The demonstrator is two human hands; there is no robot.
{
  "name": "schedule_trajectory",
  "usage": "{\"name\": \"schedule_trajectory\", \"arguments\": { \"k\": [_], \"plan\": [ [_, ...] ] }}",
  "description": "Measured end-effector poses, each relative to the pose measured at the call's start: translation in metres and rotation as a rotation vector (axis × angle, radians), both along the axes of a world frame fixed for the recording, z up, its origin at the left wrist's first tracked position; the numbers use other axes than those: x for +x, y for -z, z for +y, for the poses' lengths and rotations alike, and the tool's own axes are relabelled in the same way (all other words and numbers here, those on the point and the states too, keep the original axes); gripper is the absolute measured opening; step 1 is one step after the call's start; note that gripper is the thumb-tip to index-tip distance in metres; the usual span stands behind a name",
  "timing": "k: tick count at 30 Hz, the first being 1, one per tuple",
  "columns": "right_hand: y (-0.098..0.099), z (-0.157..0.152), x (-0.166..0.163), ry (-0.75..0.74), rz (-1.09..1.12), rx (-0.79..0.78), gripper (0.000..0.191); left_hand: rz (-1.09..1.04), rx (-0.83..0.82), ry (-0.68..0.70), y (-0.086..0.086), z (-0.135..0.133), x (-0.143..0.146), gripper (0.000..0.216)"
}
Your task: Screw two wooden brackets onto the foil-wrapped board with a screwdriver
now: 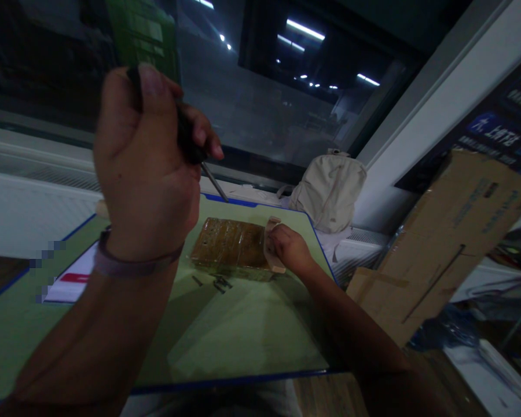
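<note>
Raised close to the camera, my left hand [151, 127] is wrapped round the black handle of a screwdriver [215, 182]. Its thin metal shaft points down and to the right, with the tip above the table's far part in this view. A brown box [232, 243] covered in shiny clear tape lies on the table. At its right end, my right hand [289, 246] has its fingers curled on a pale cardboard flap [274, 263]. Those fingertips are partly hidden. Small dark pieces or marks [221, 284] show in front of the box, too blurred to name.
The green tabletop [243, 341] has a blue edge. A white and red sheet [76, 278] lies at left. Behind the table stand a beige backpack [330, 188] and a dark window [264, 104]. A large cardboard box [434, 249] leans at right.
</note>
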State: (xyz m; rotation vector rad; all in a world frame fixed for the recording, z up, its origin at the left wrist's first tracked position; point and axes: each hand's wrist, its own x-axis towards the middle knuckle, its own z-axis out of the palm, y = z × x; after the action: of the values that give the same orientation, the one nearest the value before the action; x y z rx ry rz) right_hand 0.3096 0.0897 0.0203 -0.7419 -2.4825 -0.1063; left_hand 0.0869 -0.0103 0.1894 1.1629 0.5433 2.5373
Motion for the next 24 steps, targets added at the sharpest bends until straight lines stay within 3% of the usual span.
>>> {"name": "schedule_trajectory", "arguments": {
  "k": [10,24],
  "plan": [
    [-0.002,0.004,0.001,-0.053,0.057,-0.045,0.02,-0.03,0.082,0.073,0.004,0.001,0.009,0.026],
    [-0.005,0.001,0.005,-0.082,0.185,-0.107,0.019,-0.009,0.073,0.152,0.015,0.015,0.013,0.029]
  ]
}}
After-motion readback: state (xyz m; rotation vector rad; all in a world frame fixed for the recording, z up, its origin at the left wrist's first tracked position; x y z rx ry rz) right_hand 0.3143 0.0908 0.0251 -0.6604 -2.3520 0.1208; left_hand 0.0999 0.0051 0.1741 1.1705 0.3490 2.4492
